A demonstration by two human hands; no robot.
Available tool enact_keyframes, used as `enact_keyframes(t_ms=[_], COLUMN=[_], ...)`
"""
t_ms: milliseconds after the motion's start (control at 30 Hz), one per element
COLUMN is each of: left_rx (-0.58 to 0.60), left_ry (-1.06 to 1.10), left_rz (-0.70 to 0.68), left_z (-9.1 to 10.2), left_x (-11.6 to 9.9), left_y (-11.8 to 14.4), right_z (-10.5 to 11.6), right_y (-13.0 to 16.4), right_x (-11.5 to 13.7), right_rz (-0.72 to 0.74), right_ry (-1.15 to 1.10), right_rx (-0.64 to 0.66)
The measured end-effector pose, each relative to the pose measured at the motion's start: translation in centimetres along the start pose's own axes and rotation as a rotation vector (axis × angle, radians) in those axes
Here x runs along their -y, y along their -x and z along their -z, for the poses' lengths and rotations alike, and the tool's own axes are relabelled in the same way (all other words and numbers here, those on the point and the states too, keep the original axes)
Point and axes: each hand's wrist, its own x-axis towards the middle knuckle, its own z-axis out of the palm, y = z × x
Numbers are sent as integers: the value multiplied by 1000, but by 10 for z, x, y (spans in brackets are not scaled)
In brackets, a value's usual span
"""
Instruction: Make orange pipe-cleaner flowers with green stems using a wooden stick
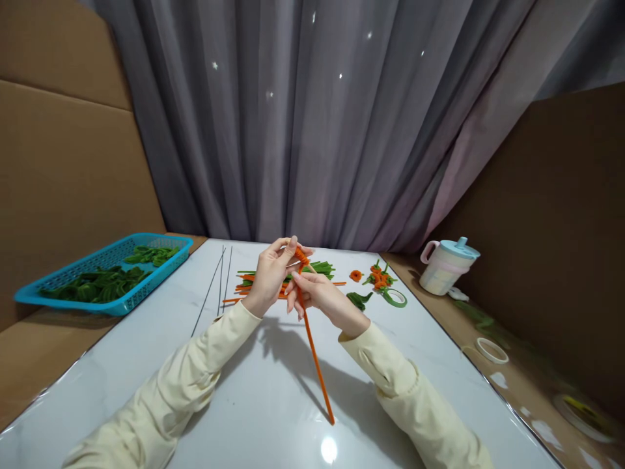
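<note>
An orange pipe cleaner (315, 355) is held up between my two hands above the white table. Its upper end is wound into a tight coil around something thin and pale, and its long tail hangs down toward the table. My left hand (274, 268) pinches the coil at the top. Just below, my right hand (319, 293) pinches the strand, thumb and finger together. Behind the hands lie green pipe cleaners (322, 268) and more orange pipe cleaners (239, 300), partly hidden by my fingers and wrists.
On the left stands a blue basket (170, 257) with green leaf-like pieces. Thin dark wires (209, 290) lie beside it. Orange-green flower pieces (379, 277), a loose orange coil (355, 276) and green tape (396, 298) are at right. A lidded jug (445, 270) and a white ring (492, 350) stand beyond.
</note>
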Motion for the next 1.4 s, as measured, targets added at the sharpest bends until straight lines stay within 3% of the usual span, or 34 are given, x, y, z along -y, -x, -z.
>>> enact_keyframes(t_ms=[133,300,367,500,667,1067,1400], left_rx=[-53,-75,-71,-72,-103,-87,-97], left_ry=[-30,-35,-37,-50,-46,-42,-69], left_rz=[18,29,38,47,53,-21,48], left_z=[-1,-1,0,-1,-2,-2,2], left_x=[-2,-1,-1,-1,-1,5,13], left_y=[1,0,0,1,2,3,0], right_z=[1,10,17,30,31,16,27], right_y=[5,21,23,14,2,3,3], right_x=[8,25,29,24,11,9,10], right_rz=[-38,285,339,313,262,387,212], right_ry=[278,1059,1170,919,558,803,1008], right_rx=[-46,-528,-563,-376,-257,-420,-371])
